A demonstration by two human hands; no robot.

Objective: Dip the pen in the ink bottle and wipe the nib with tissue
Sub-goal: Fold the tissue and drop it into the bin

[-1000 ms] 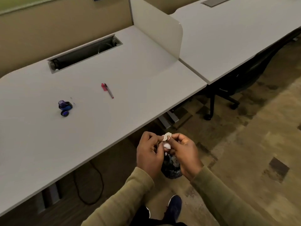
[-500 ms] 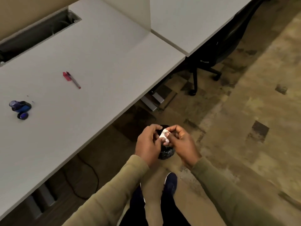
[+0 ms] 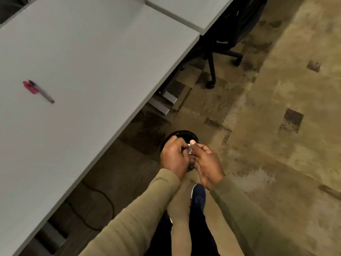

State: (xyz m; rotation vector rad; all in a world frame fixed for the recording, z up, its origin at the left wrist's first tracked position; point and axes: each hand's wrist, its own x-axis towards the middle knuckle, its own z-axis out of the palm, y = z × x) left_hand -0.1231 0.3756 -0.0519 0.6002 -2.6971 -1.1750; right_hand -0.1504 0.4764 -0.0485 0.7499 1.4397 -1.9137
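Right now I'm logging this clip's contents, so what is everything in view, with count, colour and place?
Long grey office desk: one, grey, left and centre.
Second grey desk: one, grey, top, adjoining the first.
Slim pen with red end: one, grey and red, lying on the long desk, left.
Red pen cap: one, red, beside the pen.
Black swivel chair: one, black, under the second desk.
Round black bin: one, black, on the floor beneath the hands.
Black cable: one, on the floor under the long desk.
Small white tissue: one, white, pinched between both hands.
Left hand, right hand: olive sleeves, over the bin.
Dark blue shoe: one, below the hands.
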